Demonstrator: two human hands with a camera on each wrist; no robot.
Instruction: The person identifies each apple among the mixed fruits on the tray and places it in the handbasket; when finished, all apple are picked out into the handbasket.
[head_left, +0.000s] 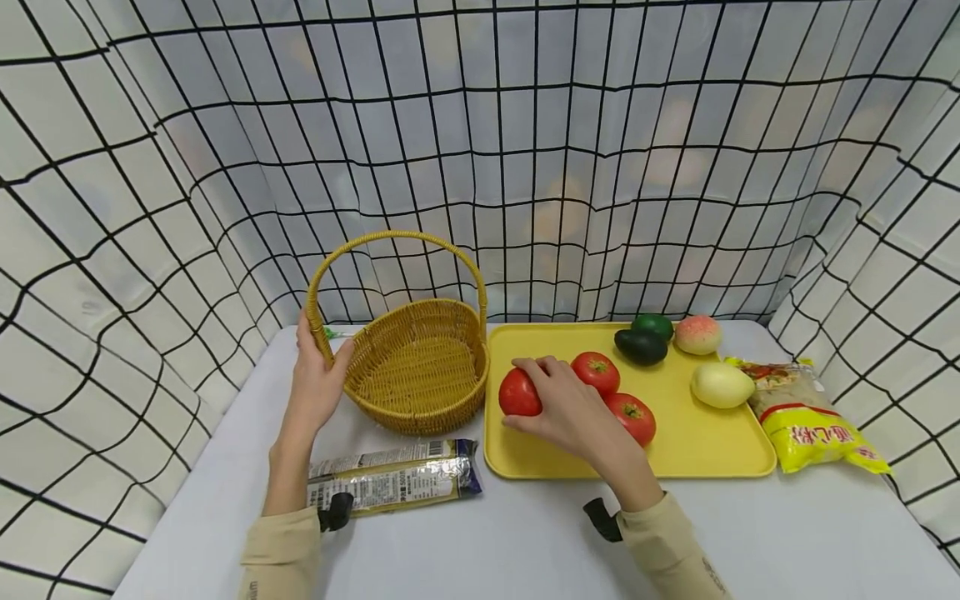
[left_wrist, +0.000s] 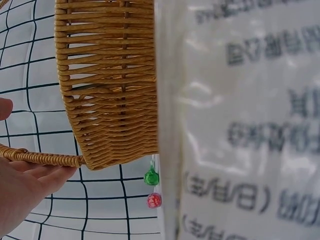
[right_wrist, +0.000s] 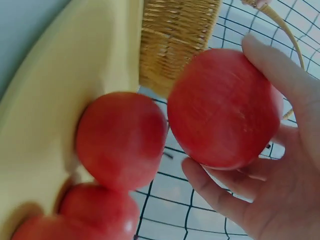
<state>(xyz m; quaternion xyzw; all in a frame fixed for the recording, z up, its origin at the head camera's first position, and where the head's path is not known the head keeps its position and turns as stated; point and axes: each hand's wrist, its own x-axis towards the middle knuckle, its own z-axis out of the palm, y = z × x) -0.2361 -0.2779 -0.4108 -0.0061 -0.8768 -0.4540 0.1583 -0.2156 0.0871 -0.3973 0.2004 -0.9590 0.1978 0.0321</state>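
In the head view my right hand (head_left: 566,408) grips a red tomato (head_left: 519,392) over the left part of a yellow tray (head_left: 697,454). The right wrist view shows the thumb and fingers curved round this tomato (right_wrist: 225,107), beside another tomato (right_wrist: 122,140). More tomatoes (head_left: 596,372) lie close to the right hand. A wicker basket (head_left: 420,417) with a tall handle stands left of the tray. My left hand (head_left: 318,379) touches the left base of its handle (left_wrist: 45,158); the fingers lie fairly straight behind it, with the thumb apart.
Below the left forearm lies a long printed packet (head_left: 397,482). Two avocados (head_left: 641,346), a peach (head_left: 697,335) and a pale yellow fruit (head_left: 722,385) occupy the tray's right side. A yellow food bag (head_left: 817,425) leans by its edge. Black netting surrounds the table.
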